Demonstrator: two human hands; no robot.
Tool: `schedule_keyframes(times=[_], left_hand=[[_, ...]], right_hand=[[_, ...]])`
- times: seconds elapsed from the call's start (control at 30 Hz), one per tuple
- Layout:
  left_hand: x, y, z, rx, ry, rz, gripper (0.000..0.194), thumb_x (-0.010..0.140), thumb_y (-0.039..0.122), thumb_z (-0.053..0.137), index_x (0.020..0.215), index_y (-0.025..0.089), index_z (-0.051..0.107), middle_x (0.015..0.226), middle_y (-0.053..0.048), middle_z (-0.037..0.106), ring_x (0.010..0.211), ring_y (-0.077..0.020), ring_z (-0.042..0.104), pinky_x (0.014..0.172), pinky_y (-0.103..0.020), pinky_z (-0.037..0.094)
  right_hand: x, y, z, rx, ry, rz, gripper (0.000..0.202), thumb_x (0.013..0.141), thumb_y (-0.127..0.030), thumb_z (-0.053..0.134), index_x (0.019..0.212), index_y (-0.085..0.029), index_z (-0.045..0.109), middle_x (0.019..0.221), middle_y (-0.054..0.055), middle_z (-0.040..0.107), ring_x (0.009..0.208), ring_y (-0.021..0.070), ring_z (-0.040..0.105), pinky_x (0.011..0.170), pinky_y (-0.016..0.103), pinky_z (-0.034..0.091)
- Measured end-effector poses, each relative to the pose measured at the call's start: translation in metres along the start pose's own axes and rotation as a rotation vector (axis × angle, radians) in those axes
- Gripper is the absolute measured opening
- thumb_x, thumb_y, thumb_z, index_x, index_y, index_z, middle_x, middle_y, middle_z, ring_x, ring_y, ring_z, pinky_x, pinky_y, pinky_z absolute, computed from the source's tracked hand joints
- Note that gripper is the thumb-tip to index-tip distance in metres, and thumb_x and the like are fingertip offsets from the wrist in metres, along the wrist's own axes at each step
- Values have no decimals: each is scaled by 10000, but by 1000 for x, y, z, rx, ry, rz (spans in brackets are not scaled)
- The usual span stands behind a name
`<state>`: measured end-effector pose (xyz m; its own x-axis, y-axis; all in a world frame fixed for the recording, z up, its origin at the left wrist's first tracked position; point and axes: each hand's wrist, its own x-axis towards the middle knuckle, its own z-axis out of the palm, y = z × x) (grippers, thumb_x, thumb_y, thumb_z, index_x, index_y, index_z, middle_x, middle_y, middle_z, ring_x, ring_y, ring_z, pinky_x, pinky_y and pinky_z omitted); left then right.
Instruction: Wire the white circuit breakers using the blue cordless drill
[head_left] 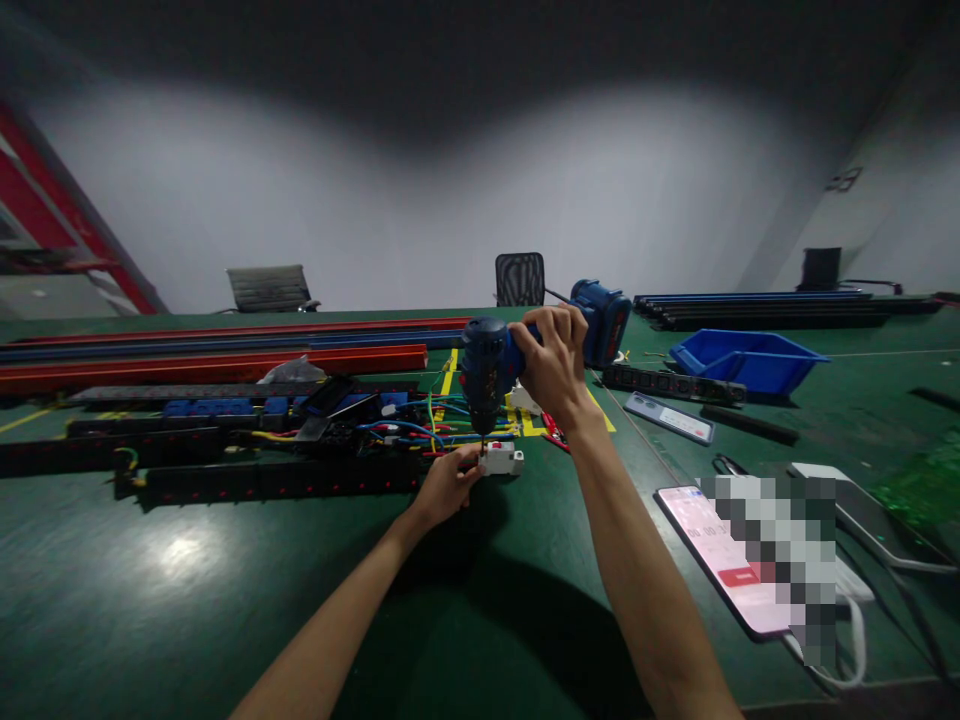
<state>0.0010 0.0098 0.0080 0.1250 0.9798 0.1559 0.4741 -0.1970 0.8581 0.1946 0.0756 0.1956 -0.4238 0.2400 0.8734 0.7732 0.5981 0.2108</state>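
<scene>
A blue cordless drill (486, 365) points straight down, its bit over the left end of a small white block (502, 459) on the green table. Wrapped round the drill's handle is my right hand (555, 362). My left hand (450, 483) is closed at the left end of the white block, fingertips pinched beside the bit. Coloured wires (409, 430) run leftward behind my left hand to long black strips (277, 480). Whether the bit touches the block is too small to tell.
Orange rails (352, 358) lie at the back left. Right of the drill are a blue bin (750, 362), a black socket strip (667, 383), a grey phone (670, 418) and a large lit phone (731, 560) with cables. Red-handled pliers (555, 434) lie near my right wrist.
</scene>
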Motion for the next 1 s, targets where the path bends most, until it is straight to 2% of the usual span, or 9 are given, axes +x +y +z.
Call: schedule_keyframes(times=[0.4,0.6,1.0], left_hand=[[-1,4,0,-3,5,4,405,896,389,543,1239,187,620,1128,-74,715,420,-67,551,341,-175,404],[-2,3,-1,-3,1,-4,411,899,392,545,1253,194,614,1101,-72,720,413,-70,551,333,-175,398],[-2,4,0,-4,16,-5,390,897,351,545,1251,199,609,1097,-54,715,406,-60,538,331,-177,400]], right_hand=[[1,-3,-3,11,-31,23,380,819,-94,517,1106,-313,637,1108,66,613,1118,258,459,1102,469,257],[1,-3,-5,30,-69,46,457,779,-92,555,1148,-350,630,1145,64,630,1132,290,468,1075,525,273],[1,-3,-3,27,-42,41,401,797,-89,524,1117,-312,618,1117,77,615,1132,272,458,1086,503,263]])
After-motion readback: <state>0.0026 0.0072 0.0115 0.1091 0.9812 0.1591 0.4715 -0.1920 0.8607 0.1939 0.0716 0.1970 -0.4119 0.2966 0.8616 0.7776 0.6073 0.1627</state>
